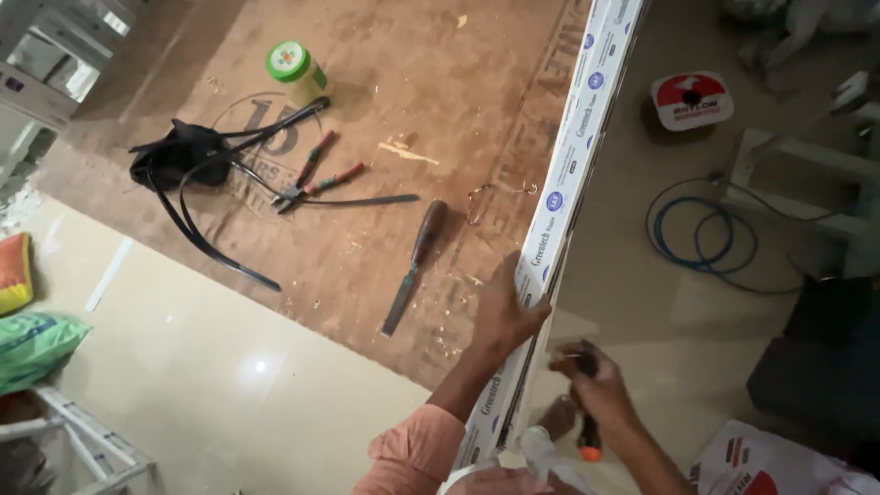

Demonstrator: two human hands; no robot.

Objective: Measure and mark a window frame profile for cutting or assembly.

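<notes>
The left hand (507, 316) lay wrapped over the edge of a long white plastic-wrapped profile (573, 174), its fingers curled round the strip and gripping it about midway along the visible length; the profile ran from the bottom of the view, near the person's orange sleeve (412, 454), steeply up to the top edge, its wrapping printed with small blue round marks; the right hand (596, 390) sat just beside the profile's lower part, on its right side, closed in a fist round a dark-handled tool with an orange end (588, 431), the orange end pointing down toward the pale floor (229, 367); what the tool's working tip touched could not be told, since the hand hid it. To the left of the profile lay a brown board (367, 119) on the floor; on it, near the left hand, rested a chisel with a wooden handle (414, 264), and farther left a pair of pliers with red grips (316, 174), a black bag with loose straps (179, 156), and a jar with a green lid (295, 69); well apart on the right lay a coil of blue cable (701, 238) and a red and white round spool (692, 99).
</notes>
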